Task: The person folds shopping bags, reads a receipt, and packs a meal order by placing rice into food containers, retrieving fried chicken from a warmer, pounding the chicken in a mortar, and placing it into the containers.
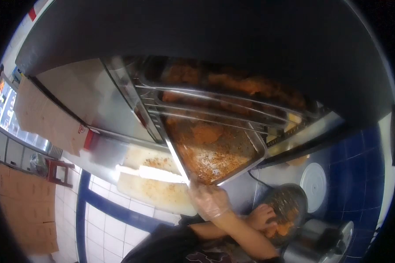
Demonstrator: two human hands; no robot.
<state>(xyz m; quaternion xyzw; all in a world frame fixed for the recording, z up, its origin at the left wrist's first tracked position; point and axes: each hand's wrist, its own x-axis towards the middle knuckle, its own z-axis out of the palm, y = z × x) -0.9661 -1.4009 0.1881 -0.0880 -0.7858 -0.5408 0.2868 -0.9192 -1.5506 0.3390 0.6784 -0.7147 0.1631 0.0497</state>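
My forearms cross. My right hand (210,202), in a clear plastic glove, grips the near corner of a metal tray (175,153). The tray, coated with orange-brown crumbs and sauce, sits partly inside a rack, and an orange food piece (206,133) lies on it. Reaching from the left under the other arm, my left hand (263,217) is at a round bowl (289,199). Its fingers curl at orange food pieces (283,229) in the bowl; their tips are partly hidden.
Wire shelves (215,98) hold further food-filled trays above. A cutting board (153,190) with crumbs and a white-bladed tool (162,174) lies left. Right are a round white lid (314,186) and a metal pot (314,241). Cardboard boxes (26,201) and a red stool (59,171) stand far left.
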